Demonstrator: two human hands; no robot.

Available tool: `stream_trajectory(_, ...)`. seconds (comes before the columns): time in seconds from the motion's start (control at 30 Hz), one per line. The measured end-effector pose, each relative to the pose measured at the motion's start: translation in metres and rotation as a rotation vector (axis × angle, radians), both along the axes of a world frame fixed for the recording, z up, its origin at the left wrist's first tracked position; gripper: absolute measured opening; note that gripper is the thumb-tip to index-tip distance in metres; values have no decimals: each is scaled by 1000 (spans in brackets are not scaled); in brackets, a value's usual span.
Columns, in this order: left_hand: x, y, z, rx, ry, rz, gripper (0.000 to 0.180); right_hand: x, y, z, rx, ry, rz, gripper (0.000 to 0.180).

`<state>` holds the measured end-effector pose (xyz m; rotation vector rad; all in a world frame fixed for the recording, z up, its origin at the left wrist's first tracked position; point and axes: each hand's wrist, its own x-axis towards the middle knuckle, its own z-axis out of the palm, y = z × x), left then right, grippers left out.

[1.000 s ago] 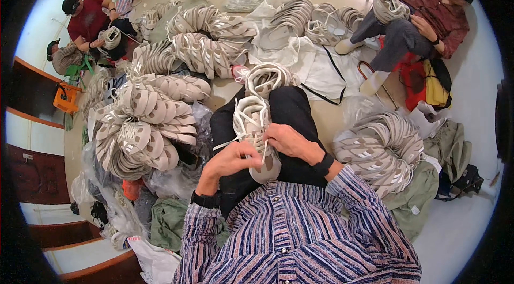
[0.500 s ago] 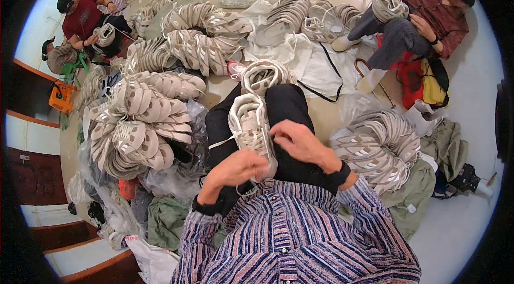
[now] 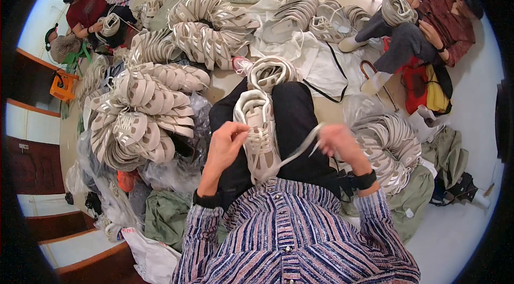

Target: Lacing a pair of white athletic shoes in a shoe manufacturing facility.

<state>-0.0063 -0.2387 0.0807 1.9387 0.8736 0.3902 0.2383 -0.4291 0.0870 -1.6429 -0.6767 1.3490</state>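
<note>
Cream lace (image 3: 301, 149) held out to the right of a lap-borne shoe (image 3: 261, 134)

From my distant seat I see the shoe lying on dark trousers (image 3: 289, 118), toe toward the wearer's body, probably so the lap steadies it and its lacing faces both hands. My right hand (image 3: 338, 142) is off to the side, blurred, its fingers closed on the lace, which bows back to the toe; I judge that this keeps the strand clear of the eyelets. My left hand (image 3: 229, 142) has its fingertips bunched at the lacing's left edge; whether they grip anything, I cannot tell.

Counting: two hands, well apart; one shoe between them; one second shoe (image 3: 274, 72) just beyond its heel. Three larger piles sit around me, left (image 3: 142, 115), ahead (image 3: 209, 29) and right (image 3: 388, 147), nested presumably to save room, too overlapped to count. Four co-workers (image 3: 447, 32) show: three at left, one at right.
</note>
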Motion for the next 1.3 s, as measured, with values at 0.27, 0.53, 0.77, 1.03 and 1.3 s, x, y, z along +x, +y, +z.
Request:
stream_trajectory(0.27, 9, -11, -40, 246, 52, 60, 13, 33, 13, 2, 532, 168, -716, 33)
stream_trajectory(0.53, 9, -12, -43, 370, 37, 20, 10, -69, 61, -54, 294, -335, 98, 14)
stream_trajectory(0.77, 10, -8, -53, 507, 5, 5, 9, -71, 89, -66, 475, -738, 166, 13)
stream_trajectory(1.03, 20, 0, -57, 621, 195, -68, 9, -75, 97, -70, 473, -721, 159, 15)
stream_trajectory(1.3, 9, 12, -41, 684, 229, -332, 12, -77, 88, -70, 527, -724, 149, 12)
